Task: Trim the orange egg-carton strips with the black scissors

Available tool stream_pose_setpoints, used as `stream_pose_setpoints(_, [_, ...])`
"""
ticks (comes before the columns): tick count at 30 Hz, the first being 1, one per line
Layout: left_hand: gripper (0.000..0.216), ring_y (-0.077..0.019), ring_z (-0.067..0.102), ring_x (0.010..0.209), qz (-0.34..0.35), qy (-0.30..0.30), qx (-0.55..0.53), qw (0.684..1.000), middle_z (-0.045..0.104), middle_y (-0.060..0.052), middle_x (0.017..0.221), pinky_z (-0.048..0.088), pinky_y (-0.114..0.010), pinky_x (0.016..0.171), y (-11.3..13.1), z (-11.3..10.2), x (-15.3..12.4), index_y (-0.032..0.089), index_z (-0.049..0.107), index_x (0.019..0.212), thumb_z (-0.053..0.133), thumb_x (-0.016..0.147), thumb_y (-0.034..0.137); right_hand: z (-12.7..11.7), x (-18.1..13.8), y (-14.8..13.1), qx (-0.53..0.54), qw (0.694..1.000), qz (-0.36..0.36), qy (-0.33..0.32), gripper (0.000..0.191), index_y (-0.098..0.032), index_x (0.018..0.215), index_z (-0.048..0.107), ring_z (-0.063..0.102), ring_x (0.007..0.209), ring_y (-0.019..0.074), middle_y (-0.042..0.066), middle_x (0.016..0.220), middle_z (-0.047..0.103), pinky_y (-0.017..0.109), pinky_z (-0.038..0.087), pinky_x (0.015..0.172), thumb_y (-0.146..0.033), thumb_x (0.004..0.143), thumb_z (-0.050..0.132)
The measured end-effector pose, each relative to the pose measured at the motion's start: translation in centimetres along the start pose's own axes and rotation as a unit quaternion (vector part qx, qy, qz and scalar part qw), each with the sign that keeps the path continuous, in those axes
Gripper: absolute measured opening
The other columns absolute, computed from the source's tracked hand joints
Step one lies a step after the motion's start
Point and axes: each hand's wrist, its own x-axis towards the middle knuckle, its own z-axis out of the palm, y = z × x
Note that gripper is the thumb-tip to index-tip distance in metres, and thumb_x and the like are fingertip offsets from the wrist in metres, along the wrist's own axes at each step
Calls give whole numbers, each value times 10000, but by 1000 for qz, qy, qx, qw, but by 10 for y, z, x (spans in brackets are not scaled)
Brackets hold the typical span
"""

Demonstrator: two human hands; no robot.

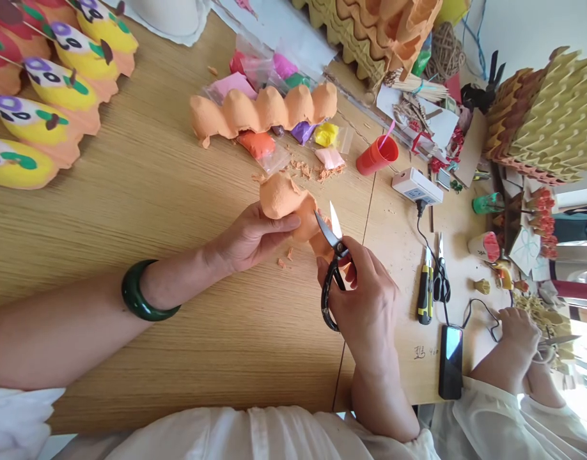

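Note:
My left hand, with a dark green bangle on its wrist, pinches an orange egg-carton strip over the wooden table. In my right hand is a pair of black-handled scissors. Their blades stand apart beside the strip's right part; whether they touch it I cannot tell. My right hand hides the far end of the strip. Just behind lies another orange egg-carton strip, bumps up. Orange scraps are scattered between the two strips and below the held one.
Painted yellow carton strips stand at the left. Bags of coloured clay, a red cup and a power strip lie behind. A utility knife and a phone are right. A co-worker's hand holds scissors at the far right.

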Motion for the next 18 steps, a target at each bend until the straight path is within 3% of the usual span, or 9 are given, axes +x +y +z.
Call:
stream_pose_setpoints(6, [277,-97,671,861,17,-14,33,999,735,38,899,528,-220,869,-7,0,-2,174,765,983,920,753,170,7,-5,0,-48,998,-32,5,477,-166,1444,634,632,672,148,37,907,745,281,475,633,-284,982,655])
stream_pose_setpoints(18, [331,-145,698,939,11,-12,51,999,769,3,961,549,-266,914,-2,15,-5,184,773,988,945,705,186,1,-8,1,-86,996,-13,-11,412,-182,1399,688,645,695,165,59,854,737,282,408,574,-289,1013,588])
